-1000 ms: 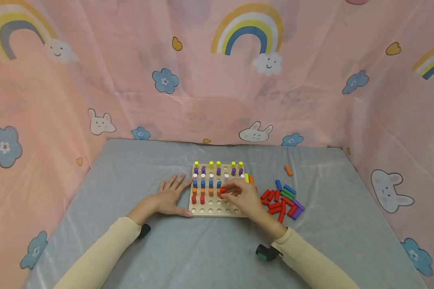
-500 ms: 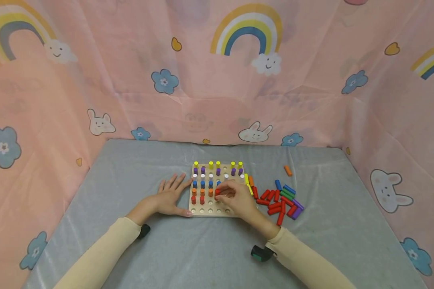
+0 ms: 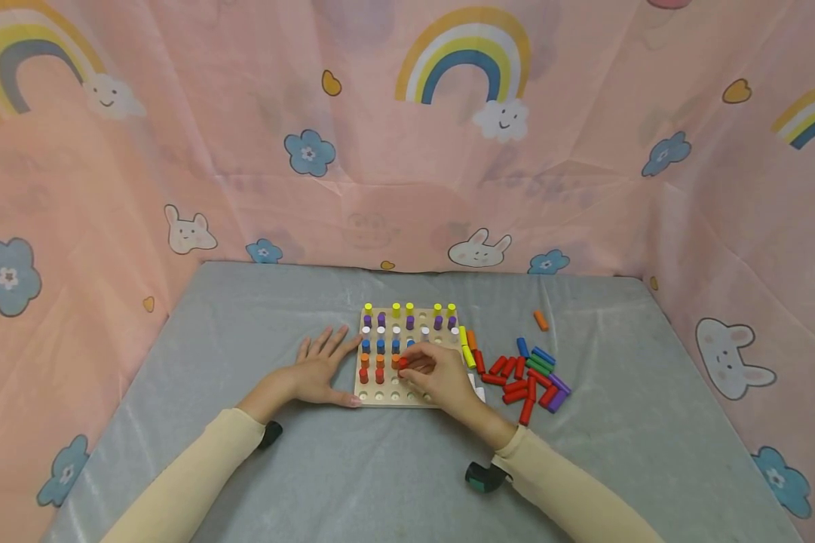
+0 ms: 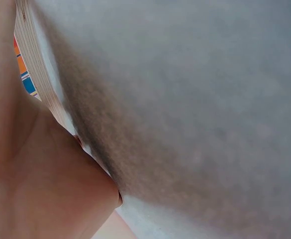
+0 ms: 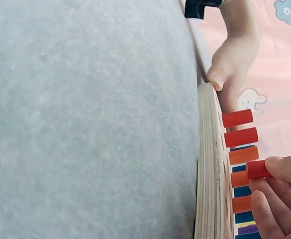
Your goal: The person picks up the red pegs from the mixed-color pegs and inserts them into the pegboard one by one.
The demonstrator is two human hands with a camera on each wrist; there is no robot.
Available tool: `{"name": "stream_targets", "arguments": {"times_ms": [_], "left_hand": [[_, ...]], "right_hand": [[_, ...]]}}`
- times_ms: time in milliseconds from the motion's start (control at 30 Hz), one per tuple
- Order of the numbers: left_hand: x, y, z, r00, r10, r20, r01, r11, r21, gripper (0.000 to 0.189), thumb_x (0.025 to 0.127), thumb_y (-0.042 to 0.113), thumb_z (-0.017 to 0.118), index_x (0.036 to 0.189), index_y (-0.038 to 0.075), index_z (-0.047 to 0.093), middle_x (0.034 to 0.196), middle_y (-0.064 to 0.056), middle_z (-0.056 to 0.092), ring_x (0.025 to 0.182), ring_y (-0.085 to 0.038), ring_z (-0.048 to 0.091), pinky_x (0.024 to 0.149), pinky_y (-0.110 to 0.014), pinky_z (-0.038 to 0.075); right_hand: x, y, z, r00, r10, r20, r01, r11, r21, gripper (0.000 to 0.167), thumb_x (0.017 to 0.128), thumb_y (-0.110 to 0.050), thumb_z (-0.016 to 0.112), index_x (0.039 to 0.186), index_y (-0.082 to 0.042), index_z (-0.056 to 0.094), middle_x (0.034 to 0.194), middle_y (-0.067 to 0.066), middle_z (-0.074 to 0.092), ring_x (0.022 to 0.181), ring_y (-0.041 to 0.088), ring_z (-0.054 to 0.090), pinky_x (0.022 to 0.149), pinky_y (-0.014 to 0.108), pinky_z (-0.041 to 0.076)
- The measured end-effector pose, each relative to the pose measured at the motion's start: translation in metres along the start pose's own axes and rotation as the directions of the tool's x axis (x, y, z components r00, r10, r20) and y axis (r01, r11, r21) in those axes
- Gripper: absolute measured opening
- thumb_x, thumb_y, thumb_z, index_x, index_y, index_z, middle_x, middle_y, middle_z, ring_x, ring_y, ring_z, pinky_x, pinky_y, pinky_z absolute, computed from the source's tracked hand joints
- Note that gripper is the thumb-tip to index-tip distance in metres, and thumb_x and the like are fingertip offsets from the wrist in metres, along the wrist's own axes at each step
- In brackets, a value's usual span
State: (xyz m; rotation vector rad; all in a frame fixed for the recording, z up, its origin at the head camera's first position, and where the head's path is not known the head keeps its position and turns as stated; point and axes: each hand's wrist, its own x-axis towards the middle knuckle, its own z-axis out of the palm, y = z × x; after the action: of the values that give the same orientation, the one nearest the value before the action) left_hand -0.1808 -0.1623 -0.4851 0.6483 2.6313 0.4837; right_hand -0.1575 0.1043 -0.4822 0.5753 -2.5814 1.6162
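A wooden pegboard (image 3: pixel 387 402) lies flat on the table, with rows of yellow, purple, white, blue, orange and red pegs standing in its holes. My right hand (image 3: pixel 448 381) pinches a red peg (image 5: pixel 256 170) between thumb and fingers. In the right wrist view that peg is above the board's face, beside the orange pegs (image 5: pixel 242 155). Two red pegs (image 3: pixel 380 375) stand at the left of the front-most filled row. Spread along the board's left edge, my left hand (image 3: pixel 317 375) touches it with the thumb at the near corner. The right hand hides part of the board.
Right of the board lies a loose pile of red pegs (image 3: pixel 516 387), with blue, green (image 3: pixel 540 365) and purple ones among them. One orange peg (image 3: pixel 540 320) lies apart, farther back. Yellow pegs (image 3: pixel 467 347) and white pegs (image 3: pixel 479 394) lie against the board's right side.
My right hand has moved left over the board with the red peg, toward the two standing red pegs. White pegs have come into view behind it. My left hand has stayed put.
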Motion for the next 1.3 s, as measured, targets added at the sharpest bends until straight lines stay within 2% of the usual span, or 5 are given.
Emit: {"name": "stream_targets", "arguments": {"times_ms": [167, 567, 1067, 1300], "left_hand": [[-0.001, 0.001, 0.0, 1.0, -0.009, 0.002, 0.009, 1.0, 0.016, 0.118, 0.074, 0.074, 0.069, 0.161, 0.023, 0.008, 0.168, -0.016, -0.002, 0.154, -0.044, -0.005, 0.117, -0.072, 0.001], [-0.002, 0.005, -0.003, 1.0, -0.024, 0.005, 0.024, 0.999, 0.045, 0.115, 0.077, 0.069, 0.071, 0.161, 0.022, 0.009, 0.168, -0.016, -0.001, 0.154, -0.044, -0.004, 0.117, -0.072, 0.003], [-0.003, 0.005, -0.003, 1.0, -0.011, 0.001, 0.011, 0.999, 0.035, 0.114, 0.077, 0.068, 0.071, 0.161, 0.023, 0.008, 0.168, -0.015, -0.002, 0.154, -0.044, -0.005, 0.117, -0.072, 0.003], [-0.003, 0.005, -0.003, 1.0, -0.009, 0.0, 0.009, 0.999, 0.041, 0.114, 0.078, 0.068, 0.071, 0.161, 0.022, 0.008, 0.168, -0.016, -0.001, 0.154, -0.044, -0.004, 0.117, -0.072, 0.003]], "right_hand": [[0.0, 0.003, 0.004, 1.0, 0.014, 0.02, -0.014, 1.0, 0.018, 0.02, 0.081, -0.004, 0.08, 0.099, -0.007, 0.073, 0.092, 0.01, 0.078, 0.078, 0.018, 0.073, 0.068, 0.018, 0.056], [0.0, 0.007, 0.008, 0.998, 0.049, 0.038, -0.048, 0.999, -0.007, 0.023, 0.08, -0.007, 0.081, 0.101, -0.007, 0.073, 0.091, 0.007, 0.077, 0.077, 0.014, 0.071, 0.069, 0.016, 0.055], [-0.002, 0.007, 0.01, 0.998, -0.011, 0.058, 0.015, 0.998, -0.067, 0.024, 0.082, -0.007, 0.08, 0.104, -0.007, 0.072, 0.094, 0.006, 0.076, 0.079, 0.013, 0.071, 0.069, 0.017, 0.056], [-0.003, 0.008, 0.012, 0.998, -0.017, 0.06, 0.021, 0.997, -0.081, 0.024, 0.082, -0.008, 0.08, 0.104, -0.009, 0.071, 0.095, 0.004, 0.075, 0.078, 0.011, 0.071, 0.069, 0.017, 0.056]]}}
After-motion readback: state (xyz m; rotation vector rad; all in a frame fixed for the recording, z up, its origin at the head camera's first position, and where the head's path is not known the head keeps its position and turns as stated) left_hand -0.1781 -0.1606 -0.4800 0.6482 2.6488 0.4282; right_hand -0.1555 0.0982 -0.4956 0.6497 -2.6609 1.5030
